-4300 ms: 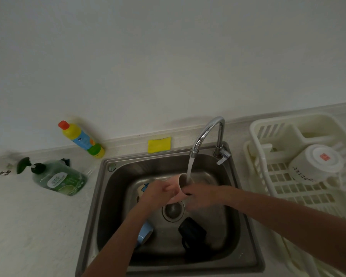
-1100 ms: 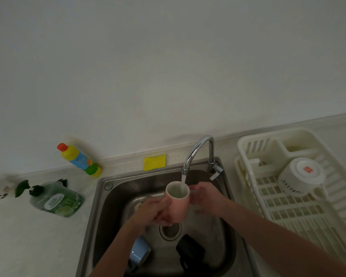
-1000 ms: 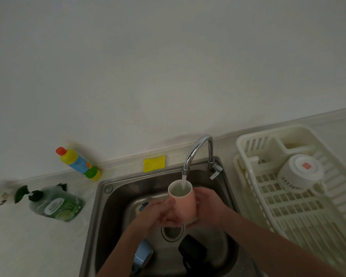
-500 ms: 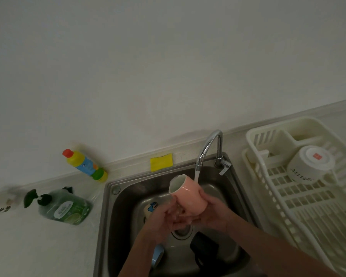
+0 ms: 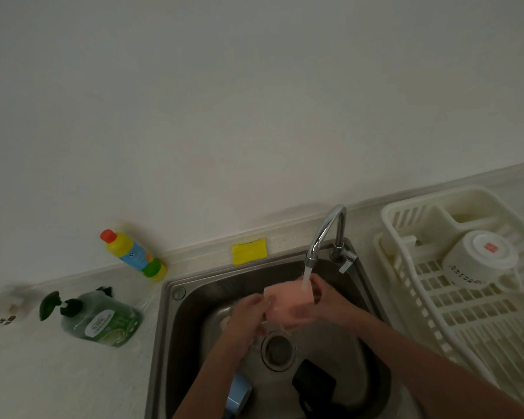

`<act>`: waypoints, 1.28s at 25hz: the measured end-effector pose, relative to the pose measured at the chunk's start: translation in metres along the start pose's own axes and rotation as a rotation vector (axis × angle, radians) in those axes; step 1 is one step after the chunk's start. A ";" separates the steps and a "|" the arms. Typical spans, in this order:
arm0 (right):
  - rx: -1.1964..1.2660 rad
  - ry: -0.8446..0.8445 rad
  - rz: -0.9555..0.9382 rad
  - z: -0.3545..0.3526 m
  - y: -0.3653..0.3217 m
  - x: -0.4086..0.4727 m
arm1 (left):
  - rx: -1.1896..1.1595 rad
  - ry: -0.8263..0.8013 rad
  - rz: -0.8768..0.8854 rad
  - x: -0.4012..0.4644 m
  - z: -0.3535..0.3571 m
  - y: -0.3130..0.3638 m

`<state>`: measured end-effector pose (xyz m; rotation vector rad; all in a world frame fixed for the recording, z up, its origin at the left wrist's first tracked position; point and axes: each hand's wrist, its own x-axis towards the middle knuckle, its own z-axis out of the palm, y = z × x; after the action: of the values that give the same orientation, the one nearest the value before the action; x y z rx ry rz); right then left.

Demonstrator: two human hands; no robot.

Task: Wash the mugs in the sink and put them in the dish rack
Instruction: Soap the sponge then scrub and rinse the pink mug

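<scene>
Holding pink mug (image 5: 286, 302) under running water (image 5: 306, 278) from tap (image 5: 325, 229), over middle of sink (image 5: 176, 337), mug tipped on its side w/ mouth facing left. Gripping mug w/ both hands: right hand (image 5: 324, 300) wrapping round base end, fingers curled over it; left hand (image 5: 250, 313) curling at rim end, a bit blurred so exact finger placing not clear. Lying in sink basin below: blue mug (image 5: 238, 394) near left forearm, black mug (image 5: 313, 385) to right of drain (image 5: 279, 347). Sitting on table at right: white dish rack (image 5: 406, 267), w/ white mug (image 5: 475, 258) resting upside down inside, near rack's back. Lying behind sink on table edge: yellow sponge (image 5: 249, 251). Standing at left on table: green soap bottle (image 5: 103, 320), w/ yellow bottle (image 5: 133, 255) leaning vs wall (image 5: 254, 101) behind it.
</scene>
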<state>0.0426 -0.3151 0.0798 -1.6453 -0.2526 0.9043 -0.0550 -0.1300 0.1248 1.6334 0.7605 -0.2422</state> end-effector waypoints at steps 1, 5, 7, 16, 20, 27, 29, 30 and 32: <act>-0.025 -0.016 -0.034 -0.003 -0.003 -0.002 | -0.162 -0.033 -0.069 0.002 0.007 0.005; -0.130 -0.099 -0.126 -0.024 -0.008 -0.015 | -0.522 -0.123 -0.320 0.022 0.033 0.008; -0.096 -0.098 -0.065 -0.038 -0.007 -0.019 | -0.486 -0.156 -0.285 0.027 0.047 0.011; 0.416 0.000 0.429 -0.054 -0.006 -0.026 | -0.307 -0.307 -0.085 0.026 0.068 0.007; 0.209 -0.009 0.305 -0.035 -0.012 -0.026 | -0.280 -0.202 -0.139 0.023 0.049 0.000; 0.238 -0.123 0.244 -0.011 -0.012 -0.010 | -0.408 -0.175 -0.136 -0.001 0.021 -0.001; 0.216 -0.126 0.286 -0.012 -0.012 -0.010 | -0.393 -0.178 -0.128 -0.001 0.025 -0.001; 0.175 -0.129 0.241 -0.015 -0.013 -0.012 | -0.402 -0.195 -0.125 -0.001 0.028 -0.001; 0.113 -0.143 0.123 -0.021 -0.011 -0.013 | -0.427 -0.207 -0.123 -0.002 0.030 0.000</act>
<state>0.0511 -0.3357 0.0959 -1.5059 -0.1963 1.1120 -0.0490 -0.1593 0.1188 1.1413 0.6987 -0.3087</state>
